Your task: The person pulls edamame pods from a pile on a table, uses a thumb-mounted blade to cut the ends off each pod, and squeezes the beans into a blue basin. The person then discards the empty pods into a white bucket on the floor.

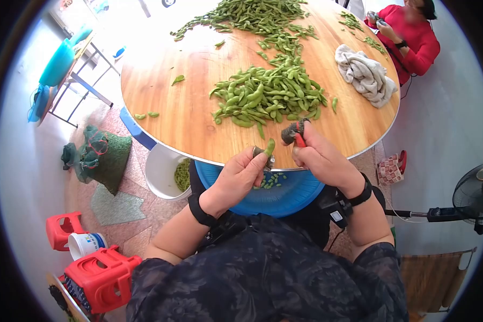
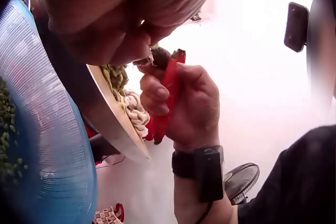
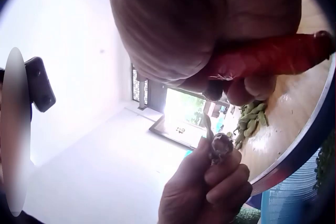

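My left hand [image 1: 235, 176] pinches a green soybean pod [image 1: 270, 146], its tip pointing up, just over the near table edge. A dark wrapping covers a finger of that hand. To its right, my right hand [image 1: 330, 163] grips a red-handled tool [image 2: 169, 98], also visible as a red handle [image 3: 273, 56] in the right wrist view; its working end is hidden. Dark wrapping [image 1: 293, 132] covers a fingertip of this hand too. Under both hands, a blue basin [image 1: 247, 206] holds loose shelled beans [image 1: 275, 181]. A heap of pods [image 1: 268, 96] lies ahead on the round table [image 1: 161, 107].
A larger pod pile [image 1: 257, 13] lies at the back. At right are a crumpled cloth [image 1: 365, 75], a person in red [image 1: 418, 45] and a fan [image 1: 472, 193]. A white bucket [image 1: 158, 172], green mesh sack [image 1: 110, 155] and red stools [image 1: 104, 279] stand left.
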Demonstrator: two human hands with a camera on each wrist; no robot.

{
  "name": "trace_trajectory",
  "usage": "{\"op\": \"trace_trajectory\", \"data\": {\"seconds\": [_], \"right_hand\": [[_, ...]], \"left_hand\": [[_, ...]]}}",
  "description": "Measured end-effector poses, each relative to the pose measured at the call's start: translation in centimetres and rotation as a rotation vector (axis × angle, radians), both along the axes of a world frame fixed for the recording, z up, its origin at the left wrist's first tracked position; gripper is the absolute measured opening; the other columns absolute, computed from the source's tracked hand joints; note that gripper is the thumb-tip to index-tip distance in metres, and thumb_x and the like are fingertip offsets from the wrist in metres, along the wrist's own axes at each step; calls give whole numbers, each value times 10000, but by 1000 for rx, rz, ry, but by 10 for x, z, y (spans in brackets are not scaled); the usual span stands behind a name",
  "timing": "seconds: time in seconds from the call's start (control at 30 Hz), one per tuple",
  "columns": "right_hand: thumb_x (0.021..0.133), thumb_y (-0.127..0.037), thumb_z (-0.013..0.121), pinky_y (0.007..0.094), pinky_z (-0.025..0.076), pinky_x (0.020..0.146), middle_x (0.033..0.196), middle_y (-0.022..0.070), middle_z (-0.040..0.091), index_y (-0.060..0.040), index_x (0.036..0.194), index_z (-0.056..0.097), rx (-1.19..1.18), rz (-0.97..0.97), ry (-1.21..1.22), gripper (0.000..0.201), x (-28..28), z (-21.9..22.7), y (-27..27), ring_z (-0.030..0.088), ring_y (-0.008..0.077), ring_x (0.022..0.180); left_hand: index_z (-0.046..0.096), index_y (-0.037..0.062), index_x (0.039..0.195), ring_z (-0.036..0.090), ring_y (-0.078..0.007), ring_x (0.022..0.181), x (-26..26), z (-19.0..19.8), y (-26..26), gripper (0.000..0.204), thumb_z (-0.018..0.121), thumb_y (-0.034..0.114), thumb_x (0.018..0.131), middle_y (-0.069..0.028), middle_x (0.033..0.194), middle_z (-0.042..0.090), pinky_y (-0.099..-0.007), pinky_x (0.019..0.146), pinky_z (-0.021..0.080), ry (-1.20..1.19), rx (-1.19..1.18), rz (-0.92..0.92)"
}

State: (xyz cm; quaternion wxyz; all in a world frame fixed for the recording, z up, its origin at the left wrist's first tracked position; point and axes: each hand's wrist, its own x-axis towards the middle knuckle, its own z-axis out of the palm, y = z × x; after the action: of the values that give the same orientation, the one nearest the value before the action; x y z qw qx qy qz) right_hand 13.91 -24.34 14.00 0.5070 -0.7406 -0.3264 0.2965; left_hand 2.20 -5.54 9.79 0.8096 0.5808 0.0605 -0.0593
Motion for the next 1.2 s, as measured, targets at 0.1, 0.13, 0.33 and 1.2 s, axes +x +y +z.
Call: {"op": "trace_trajectory", "data": {"seconds": [0.1,0.13,0.33,1.2], "right_hand": [[946,-112,463,247,464,648,797,22,546,-38,1163,469,53,-48,-70,229,-9,0,0,546,97,707],[946,-112,463,247,464,648,797,22,546,-38,1163,469,54,-49,-62,229,-10,0,1,546,97,707],[963,-144,444,228,439,450,672,23,563,-10,1033,476,117,48,265,154,-28,6,7,540,88,488],[978,-88,390,180,379,364,604,18,545,-57,1045,540,437,53,1009,167,-42,-9,29,476,65,393]], "left_hand": [[538,73,895,427,-23,589,-1,4,0,216,479,240,1017,61,680,470,-188,536,368,-58,36,21],[538,73,895,427,-23,589,-2,5,0,216,479,240,1017,61,680,470,-188,536,368,-50,36,21],[544,74,890,429,-20,619,-7,1,2,167,489,184,1003,58,709,493,-183,573,351,-99,256,68],[560,53,1022,559,-130,690,-18,-3,15,175,496,215,1005,2,745,547,-244,662,459,78,-579,-201]]}}
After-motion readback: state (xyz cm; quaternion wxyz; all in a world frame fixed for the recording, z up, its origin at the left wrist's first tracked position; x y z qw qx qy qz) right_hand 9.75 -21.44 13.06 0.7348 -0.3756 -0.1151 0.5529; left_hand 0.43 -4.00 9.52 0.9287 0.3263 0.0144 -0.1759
